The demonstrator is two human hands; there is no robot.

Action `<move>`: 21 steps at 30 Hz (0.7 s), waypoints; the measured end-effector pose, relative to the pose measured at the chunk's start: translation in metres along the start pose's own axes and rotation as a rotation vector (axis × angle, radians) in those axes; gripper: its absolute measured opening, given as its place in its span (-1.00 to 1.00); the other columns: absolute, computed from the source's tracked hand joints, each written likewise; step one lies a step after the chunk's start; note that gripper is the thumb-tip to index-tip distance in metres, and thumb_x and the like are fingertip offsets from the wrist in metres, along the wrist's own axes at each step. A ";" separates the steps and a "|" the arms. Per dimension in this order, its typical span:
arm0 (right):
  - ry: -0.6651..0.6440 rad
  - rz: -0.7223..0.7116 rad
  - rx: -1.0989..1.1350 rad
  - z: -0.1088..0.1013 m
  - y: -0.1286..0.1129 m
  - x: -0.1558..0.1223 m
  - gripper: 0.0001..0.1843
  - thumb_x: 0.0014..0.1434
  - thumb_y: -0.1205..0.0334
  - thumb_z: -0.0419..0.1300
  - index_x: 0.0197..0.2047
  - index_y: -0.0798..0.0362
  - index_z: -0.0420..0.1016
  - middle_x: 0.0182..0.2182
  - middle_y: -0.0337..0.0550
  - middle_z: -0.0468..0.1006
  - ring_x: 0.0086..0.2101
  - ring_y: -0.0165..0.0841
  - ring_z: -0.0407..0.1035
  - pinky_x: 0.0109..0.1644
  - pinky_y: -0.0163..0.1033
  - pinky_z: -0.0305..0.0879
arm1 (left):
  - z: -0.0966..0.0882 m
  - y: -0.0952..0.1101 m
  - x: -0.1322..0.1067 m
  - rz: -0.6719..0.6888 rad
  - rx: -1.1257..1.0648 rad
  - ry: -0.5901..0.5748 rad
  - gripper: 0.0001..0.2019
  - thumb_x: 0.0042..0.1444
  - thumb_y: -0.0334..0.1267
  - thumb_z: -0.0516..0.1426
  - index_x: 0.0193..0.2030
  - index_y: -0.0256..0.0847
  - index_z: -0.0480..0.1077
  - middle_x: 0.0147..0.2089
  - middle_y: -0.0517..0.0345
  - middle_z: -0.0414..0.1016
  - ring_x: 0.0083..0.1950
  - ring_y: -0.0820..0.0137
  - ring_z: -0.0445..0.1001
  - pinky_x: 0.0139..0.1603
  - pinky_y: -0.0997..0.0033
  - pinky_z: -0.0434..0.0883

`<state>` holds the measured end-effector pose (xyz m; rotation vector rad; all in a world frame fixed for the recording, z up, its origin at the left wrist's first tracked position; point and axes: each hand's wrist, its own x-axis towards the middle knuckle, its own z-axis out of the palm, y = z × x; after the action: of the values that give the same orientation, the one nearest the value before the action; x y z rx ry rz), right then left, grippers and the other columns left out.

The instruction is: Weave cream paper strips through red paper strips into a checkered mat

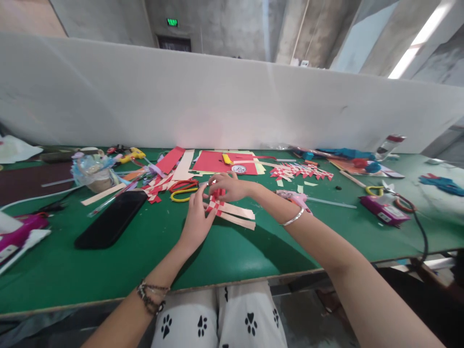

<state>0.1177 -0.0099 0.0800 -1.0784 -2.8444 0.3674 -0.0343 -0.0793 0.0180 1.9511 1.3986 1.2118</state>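
A small red and pale checkered piece of woven paper strips (216, 206) lies under my fingers at the middle of the table, its loose pale ends stretching to the right. My left hand (197, 217) grips its left side, thumb along the near edge. From above, my right hand (229, 186) has its fingers bent onto the far part of the weave, partly hiding it. Scissors with red and yellow handles (183, 189) lie just left of the weave. Behind my right wrist is a pink glue gun (295, 197) with a clear glue stick in it.
A black phone (111, 220) lies at left, near a plastic-wrapped roll (94, 171). Red paper sheets (208, 161) and a zigzag woven paper piece (302, 170) lie behind my hands. At right are a magenta box (384, 209) and more scissors (387, 187). A white partition (232, 101) rises behind.
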 end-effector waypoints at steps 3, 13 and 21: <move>0.051 -0.017 0.015 -0.016 0.001 -0.009 -0.79 0.04 0.26 0.12 -0.21 -0.03 0.47 0.07 -0.10 0.24 0.06 -0.16 0.06 0.14 0.18 -0.27 | -0.003 0.011 0.005 0.016 -0.034 -0.004 -0.41 0.04 -0.40 0.04 0.22 -0.13 -0.03 -0.11 0.09 0.18 -0.33 0.52 0.32 -0.14 0.38 0.38; 0.219 -0.065 -0.033 -0.056 -0.011 -0.029 -0.86 0.12 0.26 0.11 -0.27 0.04 0.47 0.03 -0.11 0.23 0.04 -0.22 0.09 0.10 -0.04 -0.13 | -0.028 0.040 0.024 0.041 -0.069 0.056 -0.58 0.02 -0.19 0.11 0.04 -0.22 0.24 -0.19 0.09 0.38 -0.26 0.42 0.41 -0.19 0.39 0.39; 0.387 -0.004 -0.097 -0.067 -0.030 -0.034 -0.87 0.13 0.22 0.09 -0.26 0.02 0.42 -0.01 -0.16 0.22 0.00 -0.24 0.11 0.11 0.00 -0.24 | -0.047 0.061 0.041 0.117 0.188 0.062 -0.73 0.05 -0.07 0.05 -0.36 -0.24 0.42 -0.47 0.20 0.44 -0.44 0.43 0.36 -0.41 0.51 0.27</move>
<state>0.1345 -0.0414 0.1525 -1.0288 -2.5393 0.0141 -0.0378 -0.0712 0.1051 2.1665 1.4961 1.2418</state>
